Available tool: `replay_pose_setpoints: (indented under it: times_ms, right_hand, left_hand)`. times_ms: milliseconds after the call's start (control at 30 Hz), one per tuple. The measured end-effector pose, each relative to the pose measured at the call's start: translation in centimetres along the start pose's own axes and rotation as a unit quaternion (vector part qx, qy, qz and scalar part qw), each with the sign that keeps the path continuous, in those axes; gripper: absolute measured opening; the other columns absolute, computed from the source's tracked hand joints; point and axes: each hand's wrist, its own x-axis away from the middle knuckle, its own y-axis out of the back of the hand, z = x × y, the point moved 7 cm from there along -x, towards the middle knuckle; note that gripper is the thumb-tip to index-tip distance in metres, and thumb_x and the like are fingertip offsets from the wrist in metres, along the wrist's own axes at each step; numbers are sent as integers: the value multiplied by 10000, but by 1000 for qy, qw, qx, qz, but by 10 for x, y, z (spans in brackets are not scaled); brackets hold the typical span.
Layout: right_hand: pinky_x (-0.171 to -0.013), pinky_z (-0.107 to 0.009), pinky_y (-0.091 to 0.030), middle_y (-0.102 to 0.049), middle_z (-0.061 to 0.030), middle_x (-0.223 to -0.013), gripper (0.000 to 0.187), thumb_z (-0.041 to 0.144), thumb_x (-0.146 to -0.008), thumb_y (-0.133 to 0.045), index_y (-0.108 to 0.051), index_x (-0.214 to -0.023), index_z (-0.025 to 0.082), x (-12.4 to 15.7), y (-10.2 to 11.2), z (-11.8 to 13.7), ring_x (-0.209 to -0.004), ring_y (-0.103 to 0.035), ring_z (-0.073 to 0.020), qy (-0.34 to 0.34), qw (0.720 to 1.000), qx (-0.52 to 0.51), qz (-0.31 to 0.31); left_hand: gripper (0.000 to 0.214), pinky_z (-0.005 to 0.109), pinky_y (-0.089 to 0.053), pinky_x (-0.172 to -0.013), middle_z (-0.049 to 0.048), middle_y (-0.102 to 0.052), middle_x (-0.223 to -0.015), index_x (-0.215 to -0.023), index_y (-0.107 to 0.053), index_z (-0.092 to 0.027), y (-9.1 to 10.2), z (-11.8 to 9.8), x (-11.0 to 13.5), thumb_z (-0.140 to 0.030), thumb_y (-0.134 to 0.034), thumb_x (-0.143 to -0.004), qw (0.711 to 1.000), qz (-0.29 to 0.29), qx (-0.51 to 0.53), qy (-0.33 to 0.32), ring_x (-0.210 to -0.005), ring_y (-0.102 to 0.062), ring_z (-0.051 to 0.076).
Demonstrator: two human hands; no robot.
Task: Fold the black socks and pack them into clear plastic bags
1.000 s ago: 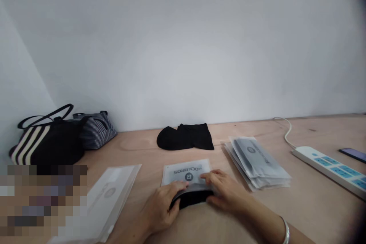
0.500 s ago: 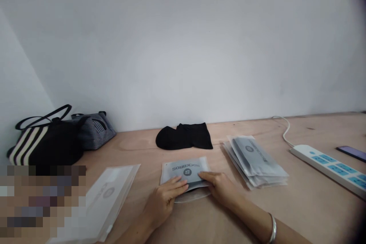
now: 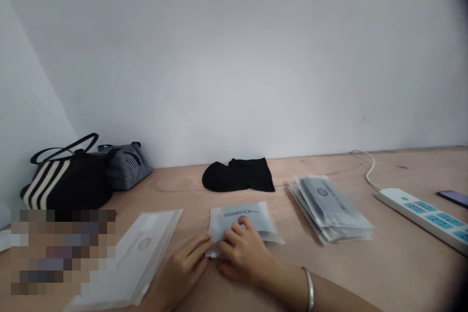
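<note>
In front of me a frosted zip bag [image 3: 268,224] printed ROCKBROS lies flat, with something dark inside. My left hand [image 3: 185,265] pinches its near left corner, fingers pressed together. Across the bag's near edge lies my right hand [image 3: 244,251], fingers curled down onto the zip strip close to that corner. A small white slider [image 3: 213,255] shows between the hands. The right thumb and fingertips are partly hidden. Beyond the bag a black cloth piece [image 3: 237,175], folded flat, rests by the wall.
Several filled bags [image 3: 331,209] are stacked to the right. Flat frosted bags [image 3: 135,253] lie at left. A power strip [image 3: 420,212] and a phone [image 3: 453,198] are far right. A black bag [image 3: 78,185] and a striped bag [image 3: 127,168] stand back left.
My right hand has moved left across the bag to its near left corner; my left hand has drawn back to that corner. The bag's near flap no longer sticks out.
</note>
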Motion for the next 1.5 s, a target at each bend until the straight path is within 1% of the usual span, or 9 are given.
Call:
replay_pose_setpoints:
  times_ms: [133, 233, 533, 700, 867, 967, 1067, 1267, 1500]
  right_hand:
    - [-675, -368, -357, -605, -40, -742, 147, 212, -825, -475, -597, -758, 166, -20, -21, 27, -740, -479, -185, 78, 996, 33, -18]
    - [-699, -368, -360, -602, -29, -714, 173, 175, -842, -454, -603, -755, 171, -15, -18, 30, -719, -473, -177, 103, 993, 49, -26]
    - [-836, -424, -298, -564, -31, -690, 220, 142, -839, -416, -577, -698, 193, 80, 16, -35, -699, -448, -182, 20, 997, 73, -16]
    - [-788, -423, -318, -560, -34, -658, 251, 103, -812, -391, -573, -675, 211, 113, 43, -56, -677, -452, -186, -52, 994, 90, -21]
    - [-783, -422, -344, -586, -50, -768, 131, 302, -764, -509, -597, -809, 216, 99, 57, -66, -769, -500, -213, -131, 991, 13, 29]
    - [-908, -447, -298, -575, -99, -1054, 451, 464, -759, -509, -529, -1115, 187, 74, 55, -65, -990, -485, -250, -113, 990, -53, 60]
    - [-1022, -473, -147, -377, -132, -1339, 749, 586, -768, -441, -262, -1353, 155, 53, 39, -62, -1224, -312, -271, -58, 989, -86, 106]
    - [-1048, -474, -8, -167, -141, -1423, 814, 628, -788, -368, -67, -1390, 170, 50, 4, -70, -1303, -134, -258, -54, 970, -145, 187]
    - [-1032, -517, -9, -97, -159, -1429, 927, 663, -721, -444, -32, -1388, 168, 53, -2, -71, -1306, -82, -281, -73, 947, -209, 234]
  left_hand:
    - [232, 222, -536, -744, 51, -672, -918, -884, -602, -193, -2, -2, -1, -119, -397, -804, 1000, -11, 12, -13, -841, -645, 150]
    - [251, 227, -539, -737, 71, -669, -933, -900, -602, -178, -4, -3, -2, -111, -376, -817, 1000, -10, 27, -11, -829, -649, 152]
    - [205, 251, -529, -767, 66, -664, -923, -787, -596, -190, -8, -6, -5, -135, -406, -839, 998, 6, 60, 0, -897, -629, 167]
    - [203, 400, -447, -913, 31, -660, -843, -786, -594, -204, -7, -9, -5, -99, -421, -801, 999, 5, 42, 0, -913, -613, 179]
    - [498, 486, -367, -955, 72, -580, -1070, -1117, -527, -214, 0, -20, -21, -97, -485, -634, 996, 69, 39, 34, -1084, -486, 263]
    - [562, 498, -303, -991, 75, -495, -1237, -1251, -421, -208, -9, -35, -45, -172, -503, -697, 995, 101, 20, 10, -1147, -425, 268]
    - [468, 481, -258, -1016, 89, -417, -1328, -1308, -344, -179, -34, -39, -63, -306, -401, -860, 991, 137, -2, 0, -1224, -346, 246]
    - [522, 454, -263, -1012, 133, -290, -1391, -1358, -227, -131, -76, -20, -58, -415, -260, -921, 976, 216, 17, 27, -1285, -222, 248]
    - [731, 494, -234, -1018, 174, -183, -1414, -1376, -137, -98, -74, -20, -50, -540, -374, -843, 964, 259, 57, 23, -1295, -139, 292]
